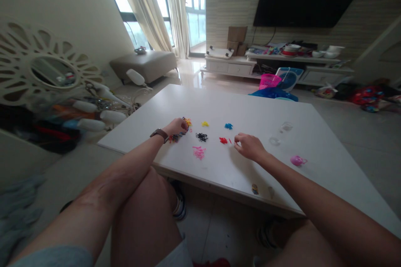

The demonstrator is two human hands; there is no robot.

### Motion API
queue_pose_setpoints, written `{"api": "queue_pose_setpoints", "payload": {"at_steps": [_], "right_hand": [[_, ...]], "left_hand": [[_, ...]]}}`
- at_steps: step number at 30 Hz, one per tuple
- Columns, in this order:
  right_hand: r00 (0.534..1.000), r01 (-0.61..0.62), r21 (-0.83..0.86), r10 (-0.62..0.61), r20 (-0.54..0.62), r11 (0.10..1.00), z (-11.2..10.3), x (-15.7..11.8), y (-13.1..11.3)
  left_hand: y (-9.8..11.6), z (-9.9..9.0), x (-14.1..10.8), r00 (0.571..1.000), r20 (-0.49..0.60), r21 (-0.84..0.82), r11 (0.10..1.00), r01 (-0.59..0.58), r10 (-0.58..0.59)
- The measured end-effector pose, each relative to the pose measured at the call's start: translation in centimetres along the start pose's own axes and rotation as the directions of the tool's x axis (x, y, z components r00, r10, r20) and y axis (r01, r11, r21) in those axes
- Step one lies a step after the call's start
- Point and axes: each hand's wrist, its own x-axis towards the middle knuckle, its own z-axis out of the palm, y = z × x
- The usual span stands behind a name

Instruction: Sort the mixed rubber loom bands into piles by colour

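Note:
My left hand [176,127] is at the mixed-colour pile [175,137] of small pieces on the white table, its fingers bent and partly covering the pile. Whatever those fingers hold is too small to tell. My right hand [247,146] rests just right of the red pile [223,140], fingers curled together beside a single red piece [229,141]; nothing can be made out in them. Between the hands lie a black pile [202,137], a yellow pile [204,124] and a blue pile [228,126]. Nearer the front edge is a pink pile [199,152].
On the right of the white table [250,108] are a pink round item [297,160] and clear containers [275,141]. A small dark item [255,189] lies by the front edge. Beyond the table stand a pink basket [270,81] and a grey ottoman [147,64].

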Motion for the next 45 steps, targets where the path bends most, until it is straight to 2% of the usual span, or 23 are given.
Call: {"api": "queue_pose_setpoints", "payload": {"at_steps": [14, 19, 25, 30, 37, 42, 45], "right_hand": [[0.998, 0.009, -0.024, -0.007, 0.054, 1.000, -0.3, -0.1, -0.2], [0.999, 0.024, -0.030, -0.023, 0.047, 0.999, -0.4, -0.2, -0.2], [0.998, 0.032, -0.038, -0.031, 0.046, 0.999, -0.1, -0.2, 0.1], [0.998, 0.039, -0.041, -0.037, 0.047, 0.998, 0.1, -0.2, 0.1], [0.998, 0.048, -0.046, -0.046, 0.049, 0.998, -0.1, -0.2, 0.0], [0.998, 0.047, -0.055, -0.044, 0.053, 0.997, -0.1, -0.2, -0.1], [0.997, 0.055, -0.066, -0.052, 0.055, 0.996, -0.2, -0.1, -0.2]], "left_hand": [[1.0, -0.2, -0.1, 0.995, -0.033, 0.106, 0.991, -0.085, 0.089], [0.5, 0.0, 0.3, 0.997, 0.016, 0.091, 0.993, -0.073, 0.072], [0.1, -0.8, 0.0, 0.996, 0.082, 0.014, 0.999, -0.041, 0.040], [-0.3, -0.7, 0.1, 0.985, 0.169, 0.066, 0.997, -0.036, 0.024], [0.1, -0.4, 0.1, 0.983, 0.153, 0.190, 0.973, -0.131, 0.102], [0.7, -0.6, 0.1, 0.990, 0.116, 0.112, 0.989, -0.097, 0.084], [0.8, -0.5, 0.3, 0.990, 0.061, 0.039, 0.991, -0.127, 0.125]]}}
